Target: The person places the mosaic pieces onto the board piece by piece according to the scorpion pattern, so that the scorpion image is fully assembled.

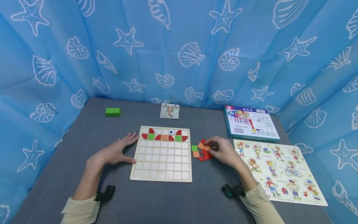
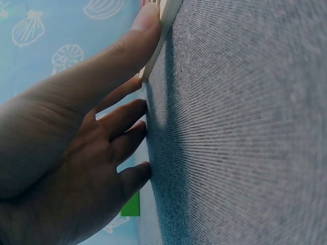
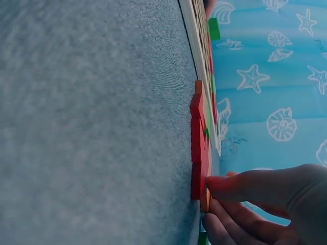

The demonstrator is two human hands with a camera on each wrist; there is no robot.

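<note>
Nearest us, at the bottom of the head view, are two pale sleeves, the forearms reaching away over the grey worktop. Beyond them, the right hand is bent over the right side of a loose heap, where an orange square lies just left of the fingertips; thumb and fingers are curled close together and appear to touch it, but we cannot tell whether they have hold of it. The square shows no long axis, and the right hand is clearly the nearer one. Red pieces lie around it, with a green square at the heap's left side. What matters most, we judge, is that the grid board lies left of the right fingers, just past the heap; nearly square itself, it carries its set pieces in the two far rows, so these lie leftward and farther from us. At its left edge we see the left hand, fingers spread and fairly straight, the thumb touching the rim and nothing grasped. Farther out are a patterned card beyond the board, a green block to the far left, and, to the right, a flat box and a picture puzzle.
</note>
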